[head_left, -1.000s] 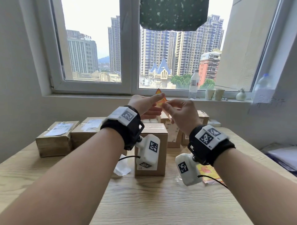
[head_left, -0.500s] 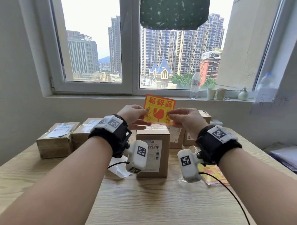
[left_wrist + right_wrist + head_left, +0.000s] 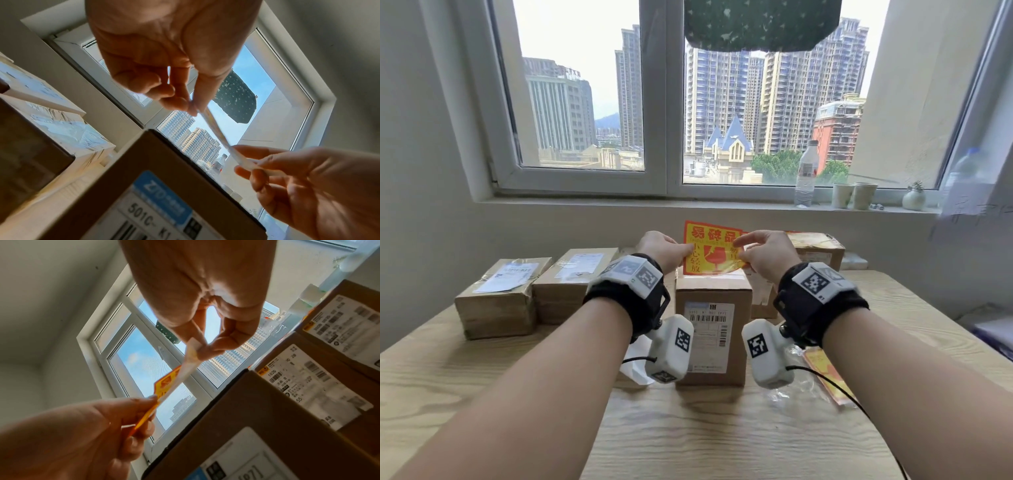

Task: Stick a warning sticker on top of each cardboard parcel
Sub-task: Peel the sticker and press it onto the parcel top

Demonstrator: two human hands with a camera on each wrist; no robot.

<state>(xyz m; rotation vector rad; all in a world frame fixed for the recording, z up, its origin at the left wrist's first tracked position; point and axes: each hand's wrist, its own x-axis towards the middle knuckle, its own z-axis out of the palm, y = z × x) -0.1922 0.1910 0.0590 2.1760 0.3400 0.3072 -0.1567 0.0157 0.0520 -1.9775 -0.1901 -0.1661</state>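
Note:
A yellow and red warning sticker point(image 3: 711, 247) hangs upright just above the tall cardboard parcel point(image 3: 713, 322) at the table's middle. My left hand point(image 3: 666, 248) pinches its left edge and my right hand point(image 3: 763, 251) pinches its right edge. In the left wrist view the sticker point(image 3: 218, 128) shows edge-on as a thin strip between both hands. In the right wrist view the sticker point(image 3: 176, 379) shows its orange face and white back above the parcel point(image 3: 236, 418). Two flat parcels point(image 3: 500, 296) point(image 3: 571, 284) lie to the left, more parcels point(image 3: 815, 250) behind at the right.
A sheet of more stickers in clear plastic point(image 3: 825, 373) lies on the wooden table point(image 3: 688, 438) at the right, a white backing paper point(image 3: 635, 363) left of the tall parcel. A water bottle point(image 3: 806, 173), two cups and a small vase stand on the window sill.
The sticker has turned from a small folded shape to a flat sheet facing me. Both hands have come down with it, close above the tall parcel's top.

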